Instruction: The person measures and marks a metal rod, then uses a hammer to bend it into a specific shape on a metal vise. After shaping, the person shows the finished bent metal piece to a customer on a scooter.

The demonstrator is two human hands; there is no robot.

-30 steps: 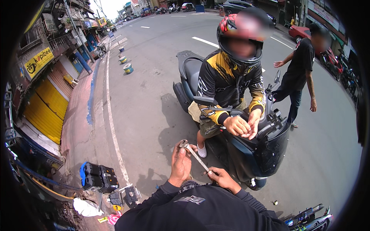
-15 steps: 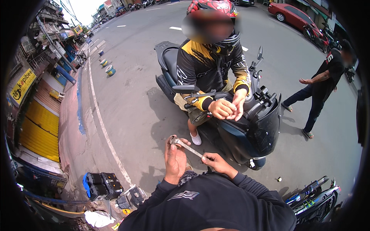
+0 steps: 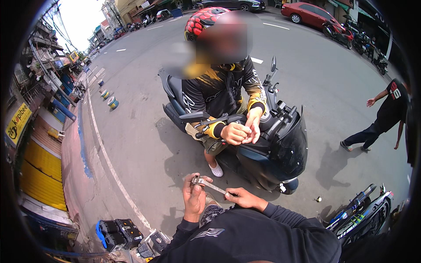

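left hand (image 3: 194, 198): raised, fingers curled | right hand (image 3: 242, 198): pinching, forearm bent

Single head-worn fisheye, looking down and forward from above the wearer's dark-sleeved chest; forearms enter from the lower edge, left hand (image 3: 194, 199) and right hand (image 3: 244, 198) close to the lens at lower centre. The scooter (image 3: 267, 149) with its seated rider sits near, just ahead. Road lines bend toward the rim, which is a black vignette.
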